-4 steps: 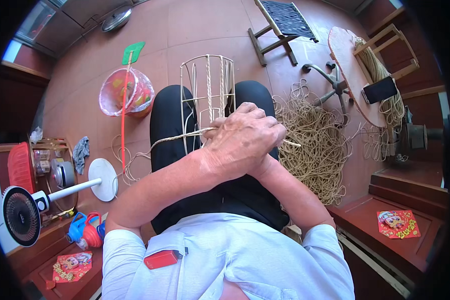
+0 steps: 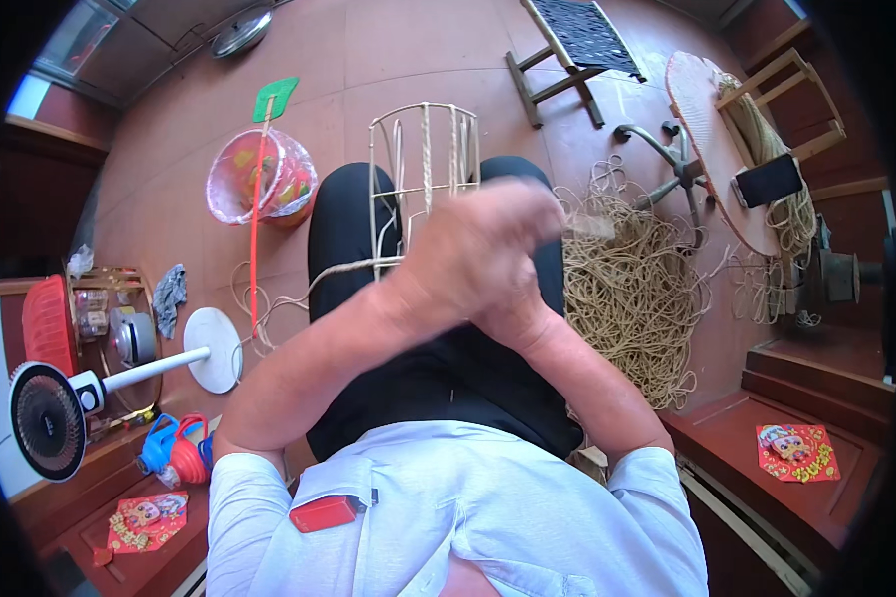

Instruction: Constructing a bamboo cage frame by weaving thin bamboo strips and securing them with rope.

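Note:
A pale wire frame [image 2: 376, 204], cage-like with several upright rods, stands between my knees; strips of twisted cord line some rods. My left hand [image 2: 478, 244] crosses over my right at the frame's near end, smeared by motion, its fingers curled. A blurred cord end [image 2: 592, 227] juts out to the right past its fingers. From under the left wrist a tan cord [image 2: 353, 267] runs left across my thigh to loops on the floor. My right hand [image 2: 513, 297] is beneath the left, by the frame's near part; its fingers are mostly hidden.
A large heap of tan cord [image 2: 632, 298] lies right of my knee. Left are a lined bin [image 2: 294, 164] with a fly swatter [image 2: 256, 214] across it, and a white fan [image 2: 149, 370]. A woven-top stool [image 2: 587, 40] and a round board [image 2: 702, 129] holding a phone [image 2: 769, 181] stand ahead and right.
My left hand has swung slightly up and is now blurred. The cord end on the right has risen with it. The whole view has shifted slightly.

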### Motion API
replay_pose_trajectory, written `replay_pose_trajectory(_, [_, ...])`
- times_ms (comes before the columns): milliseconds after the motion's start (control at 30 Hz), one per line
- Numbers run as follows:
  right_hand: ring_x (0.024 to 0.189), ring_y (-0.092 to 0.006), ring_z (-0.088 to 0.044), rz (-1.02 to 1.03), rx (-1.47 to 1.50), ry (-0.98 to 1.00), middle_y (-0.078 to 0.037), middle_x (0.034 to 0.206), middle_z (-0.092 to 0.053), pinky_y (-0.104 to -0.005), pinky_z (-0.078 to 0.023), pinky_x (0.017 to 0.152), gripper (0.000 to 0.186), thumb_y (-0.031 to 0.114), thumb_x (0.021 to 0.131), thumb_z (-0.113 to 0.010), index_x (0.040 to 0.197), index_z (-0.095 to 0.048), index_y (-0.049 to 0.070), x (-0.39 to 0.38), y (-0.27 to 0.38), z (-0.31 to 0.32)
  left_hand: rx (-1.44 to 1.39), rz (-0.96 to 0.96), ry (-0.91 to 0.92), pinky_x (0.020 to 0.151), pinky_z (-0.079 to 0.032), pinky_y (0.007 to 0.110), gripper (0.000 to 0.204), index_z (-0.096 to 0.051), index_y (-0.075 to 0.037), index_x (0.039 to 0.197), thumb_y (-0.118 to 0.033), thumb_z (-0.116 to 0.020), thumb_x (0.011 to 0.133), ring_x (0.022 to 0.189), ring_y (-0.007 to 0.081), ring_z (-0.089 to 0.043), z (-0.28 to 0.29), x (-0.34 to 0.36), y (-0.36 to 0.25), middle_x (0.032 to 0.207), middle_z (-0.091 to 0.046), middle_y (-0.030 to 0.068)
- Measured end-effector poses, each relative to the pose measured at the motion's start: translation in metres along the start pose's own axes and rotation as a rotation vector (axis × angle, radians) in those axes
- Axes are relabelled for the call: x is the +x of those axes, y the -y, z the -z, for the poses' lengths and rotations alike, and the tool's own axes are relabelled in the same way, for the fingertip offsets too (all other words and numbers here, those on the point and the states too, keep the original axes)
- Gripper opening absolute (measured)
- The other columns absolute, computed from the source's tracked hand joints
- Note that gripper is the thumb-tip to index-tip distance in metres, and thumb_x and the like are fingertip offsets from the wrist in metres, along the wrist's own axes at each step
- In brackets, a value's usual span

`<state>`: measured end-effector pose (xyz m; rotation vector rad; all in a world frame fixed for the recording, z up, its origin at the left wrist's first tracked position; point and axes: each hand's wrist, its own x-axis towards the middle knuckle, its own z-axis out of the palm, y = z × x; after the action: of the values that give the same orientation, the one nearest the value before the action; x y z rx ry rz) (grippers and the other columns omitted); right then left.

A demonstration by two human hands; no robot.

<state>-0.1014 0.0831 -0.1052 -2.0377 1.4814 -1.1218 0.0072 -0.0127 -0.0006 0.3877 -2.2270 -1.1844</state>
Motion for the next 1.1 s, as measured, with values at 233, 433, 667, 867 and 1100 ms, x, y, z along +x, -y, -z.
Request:
replay_pose_trajectory(233, [0.1,-0.021,-0.077,0.218,-0.224,-0.279,-0.005,0.132,-0.077,-0.036,-0.061,0.083,0.019,0.01,0.09,-0.081,0.109,-0.079,0.01,0.023,0.024,0.015,-0.385,0.377,-0.525,0.055,-0.036,0.018,0.016,-0.071,-0.008,0.122,-0.021,-0.065,0.115,0.064,-0.0006,-0.047,0.158,-0.03,0.013,0.089,-0.061,-0.0047])
replay_pose_trajectory(433, [0.099,-0.0218,-0.073,0.206,-0.303,-0.158,-0.001,0.119,-0.076,-0.0374,-0.057,0.084,0.023,0.01,0.087,-0.077,0.11,-0.077,0.012,0.037,0.035,0.019,0.294,0.465,-0.214,0.07,-0.053,0.028,0.034,-0.067,-0.004,0.125,-0.018,-0.085,0.101,0.08,0.0093,-0.065,0.069,-0.103,-0.031,0.097,-0.072,0.0045])
replay_pose_trajectory(667, [0.11,-0.0212,-0.07,0.154,-0.36,-0.094,0.004,0.118,-0.075,-0.0391,-0.055,0.094,0.027,0.01,0.084,-0.077,0.111,-0.076,0.016,0.041,0.038,0.015,0.617,0.198,-0.216,0.07,-0.06,0.043,0.021,-0.07,-0.002,0.114,-0.015,-0.081,0.102,0.081,0.0302,-0.079,0.043,-0.115,-0.003,0.093,-0.077,0.0146])
replay_pose_trajectory(867, [0.13,-0.0224,-0.067,0.254,-0.318,-0.027,0.005,0.123,-0.076,-0.0425,-0.048,0.109,0.021,0.014,0.091,-0.079,0.112,-0.076,0.019,0.063,0.041,0.032,0.323,0.32,-0.18,0.067,-0.057,0.036,0.013,-0.069,0.0,0.11,-0.012,-0.073,0.108,0.074,0.0216,-0.074,0.06,-0.112,-0.003,0.085,-0.072,0.0106])
replay_pose_trajectory(1100, [0.126,-0.0226,-0.069,0.139,-0.115,0.026,0.004,0.112,-0.08,-0.0422,-0.048,0.105,0.014,0.021,0.099,-0.078,0.113,-0.077,0.018,0.094,0.023,0.058,-0.144,0.543,-0.206,0.065,-0.044,0.024,0.019,-0.07,-0.004,0.109,-0.022,-0.069,0.114,0.072,0.0043,-0.055,0.087,-0.103,-0.017,0.08,-0.062,-0.0031])
